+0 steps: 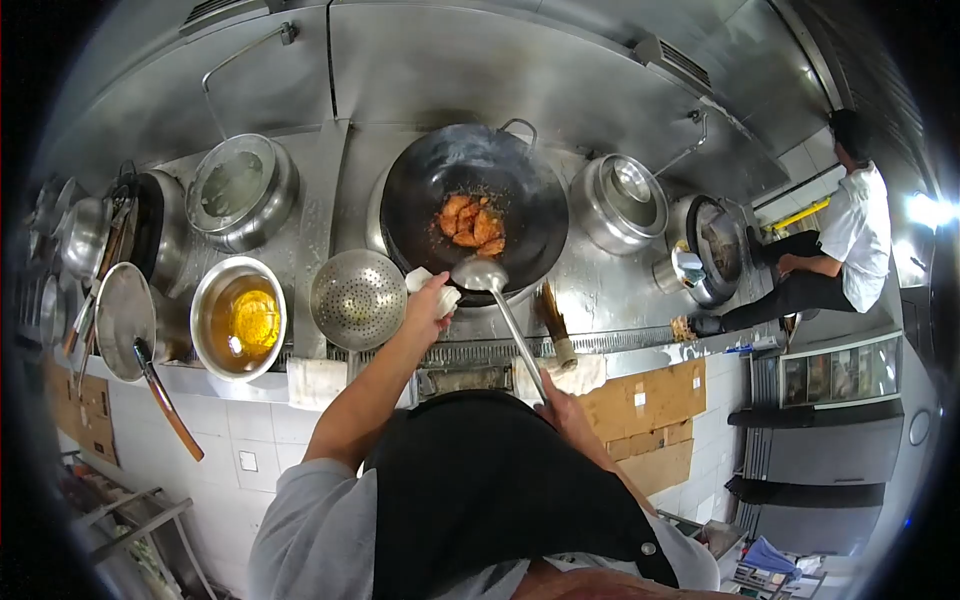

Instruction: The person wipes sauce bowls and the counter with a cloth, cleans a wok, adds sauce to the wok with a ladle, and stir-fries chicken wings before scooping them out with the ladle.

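A large black wok point(415, 200) sits on the stove in front of me, with reddish-brown pieces of cooked food point(472, 221) in its middle. My left hand point(428, 303) is closed round a white folded cloth point(446, 290) at the wok's near rim. In my right hand point(567, 408) is the long handle of a metal ladle point(480, 274). The ladle's bowl is over the near side of the wok, just below the food. A perforated strainer point(358, 298) lies left of the wok, close to my left forearm.
Left stand a pot of yellow oil point(252, 318) and a lidded steel pot point(240, 195). A brush point(556, 325) lies right of the wok, with another steel pot point(620, 205) behind it. Further right, a person in a white shirt point(855, 240) is beside the stove.
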The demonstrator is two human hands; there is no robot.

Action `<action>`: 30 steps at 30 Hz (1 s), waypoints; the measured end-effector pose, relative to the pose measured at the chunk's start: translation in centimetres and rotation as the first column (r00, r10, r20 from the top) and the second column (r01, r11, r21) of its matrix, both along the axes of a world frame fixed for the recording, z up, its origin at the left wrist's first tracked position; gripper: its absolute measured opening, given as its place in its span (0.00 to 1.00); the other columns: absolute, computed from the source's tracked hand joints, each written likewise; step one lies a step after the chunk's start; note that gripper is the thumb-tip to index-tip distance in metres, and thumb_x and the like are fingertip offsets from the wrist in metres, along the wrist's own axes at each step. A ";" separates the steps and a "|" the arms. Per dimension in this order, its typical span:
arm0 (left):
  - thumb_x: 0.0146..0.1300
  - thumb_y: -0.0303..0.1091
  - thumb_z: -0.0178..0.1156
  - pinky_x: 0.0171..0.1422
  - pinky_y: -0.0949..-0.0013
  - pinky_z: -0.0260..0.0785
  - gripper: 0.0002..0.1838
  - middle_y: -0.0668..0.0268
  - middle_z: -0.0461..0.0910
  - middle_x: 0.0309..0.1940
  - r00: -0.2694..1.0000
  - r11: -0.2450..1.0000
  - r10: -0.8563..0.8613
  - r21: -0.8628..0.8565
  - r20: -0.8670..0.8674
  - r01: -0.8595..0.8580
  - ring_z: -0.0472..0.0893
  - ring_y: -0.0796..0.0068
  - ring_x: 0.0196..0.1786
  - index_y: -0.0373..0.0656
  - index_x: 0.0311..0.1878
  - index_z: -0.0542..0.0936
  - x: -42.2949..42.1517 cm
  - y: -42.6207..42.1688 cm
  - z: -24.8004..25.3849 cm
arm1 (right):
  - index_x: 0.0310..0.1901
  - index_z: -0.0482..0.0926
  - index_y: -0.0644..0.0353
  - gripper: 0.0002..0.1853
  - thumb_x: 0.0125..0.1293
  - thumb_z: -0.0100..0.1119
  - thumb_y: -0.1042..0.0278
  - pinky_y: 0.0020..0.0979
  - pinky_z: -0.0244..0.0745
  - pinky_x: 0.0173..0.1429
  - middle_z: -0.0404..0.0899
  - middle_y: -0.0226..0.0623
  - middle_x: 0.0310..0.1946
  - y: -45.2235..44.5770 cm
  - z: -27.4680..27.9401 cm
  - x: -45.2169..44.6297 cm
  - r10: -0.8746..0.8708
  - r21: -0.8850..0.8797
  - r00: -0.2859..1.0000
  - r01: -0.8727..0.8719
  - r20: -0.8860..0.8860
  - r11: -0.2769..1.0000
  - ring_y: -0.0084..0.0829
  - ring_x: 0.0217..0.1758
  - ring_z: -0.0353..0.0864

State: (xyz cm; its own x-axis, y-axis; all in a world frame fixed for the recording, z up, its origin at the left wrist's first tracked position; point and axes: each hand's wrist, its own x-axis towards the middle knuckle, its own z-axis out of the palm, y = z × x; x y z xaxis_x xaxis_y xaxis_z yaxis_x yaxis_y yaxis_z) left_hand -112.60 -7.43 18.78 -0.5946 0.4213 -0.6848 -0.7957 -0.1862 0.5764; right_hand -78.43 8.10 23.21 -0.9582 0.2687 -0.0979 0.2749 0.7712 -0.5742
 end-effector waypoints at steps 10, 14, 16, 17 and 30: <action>0.62 0.26 0.63 0.36 0.63 0.77 0.06 0.62 0.81 0.34 0.983 0.995 0.097 0.039 -0.153 -0.092 0.82 0.67 0.34 0.39 0.43 0.81 8.9 -9.3 -4.8 | 0.81 0.58 0.54 0.43 0.67 0.67 0.70 0.45 0.80 0.58 0.76 0.63 0.63 3.3 1.5 -10.3 -0.065 -0.116 0.963 0.035 -0.262 0.993 0.60 0.55 0.84; 0.63 0.25 0.63 0.33 0.67 0.74 0.06 0.67 0.79 0.32 0.985 0.995 0.103 0.012 -0.140 -0.102 0.81 0.72 0.34 0.44 0.42 0.79 10.7 -9.4 -0.1 | 0.82 0.58 0.50 0.40 0.72 0.64 0.69 0.27 0.75 0.34 0.83 0.34 0.36 0.5 8.2 -4.7 -0.055 -0.749 0.983 0.167 0.173 0.641 0.23 0.28 0.76; 0.63 0.30 0.66 0.30 0.69 0.69 0.06 0.70 0.78 0.29 0.995 0.993 0.098 0.064 -0.021 -0.096 0.80 0.75 0.32 0.49 0.39 0.77 7.5 -6.1 4.2 | 0.82 0.58 0.49 0.39 0.73 0.63 0.69 0.23 0.71 0.32 0.75 0.27 0.32 0.7 8.5 -3.4 -0.012 -0.837 0.976 0.191 0.215 0.512 0.18 0.26 0.71; 0.63 0.31 0.66 0.30 0.68 0.68 0.06 0.70 0.79 0.29 0.994 0.994 0.098 0.056 -0.055 -0.095 0.80 0.75 0.31 0.50 0.39 0.78 5.8 -4.3 2.8 | 0.82 0.59 0.48 0.37 0.75 0.61 0.69 0.20 0.66 0.29 0.67 0.19 0.29 1.0 8.6 -3.0 0.029 -0.900 0.971 0.210 0.239 0.381 0.13 0.25 0.66; 0.65 0.30 0.63 0.36 0.62 0.76 0.06 0.65 0.80 0.33 0.994 0.998 -0.038 -0.049 -0.104 0.033 0.83 0.69 0.36 0.42 0.42 0.80 11.6 -11.3 -5.8 | 0.81 0.60 0.55 0.41 0.69 0.67 0.72 0.31 0.76 0.34 0.82 0.36 0.36 0.2 9.1 -3.8 -0.169 -0.533 0.982 0.186 0.081 0.825 0.25 0.27 0.76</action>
